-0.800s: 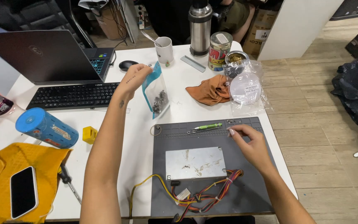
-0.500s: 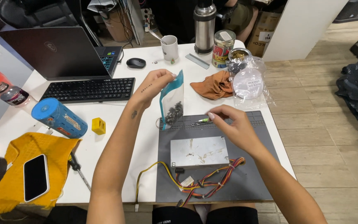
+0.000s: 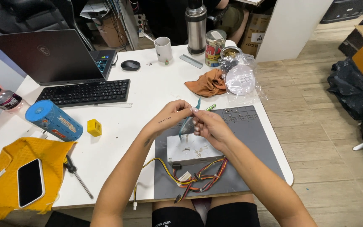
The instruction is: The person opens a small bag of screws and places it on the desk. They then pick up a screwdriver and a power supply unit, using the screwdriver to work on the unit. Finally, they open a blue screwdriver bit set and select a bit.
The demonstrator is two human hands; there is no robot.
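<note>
My left hand (image 3: 174,114) and my right hand (image 3: 209,125) meet above the grey work mat (image 3: 257,138), both pinching a small clear plastic bag with a blue top (image 3: 188,122). Small dark parts show inside the bag. Under my hands lies a silver metal power supply box (image 3: 192,150) with a bundle of yellow, red and black wires (image 3: 198,174) running toward the table's front edge. A green-handled tool (image 3: 210,107) lies at the mat's far edge, just beyond my fingers.
A black laptop (image 3: 51,56), keyboard (image 3: 85,92) and mouse (image 3: 130,65) sit at the back left. A blue cylinder (image 3: 53,120), yellow block (image 3: 94,127), screwdriver (image 3: 77,175), phone on yellow cloth (image 3: 30,181), mug (image 3: 163,48), steel flask (image 3: 195,26), tin (image 3: 215,47), orange rag (image 3: 209,83) surround the mat.
My left hand brought the bag from the table's middle down over the mat. My right hand left the green tool and rose to take hold of the bag too.
</note>
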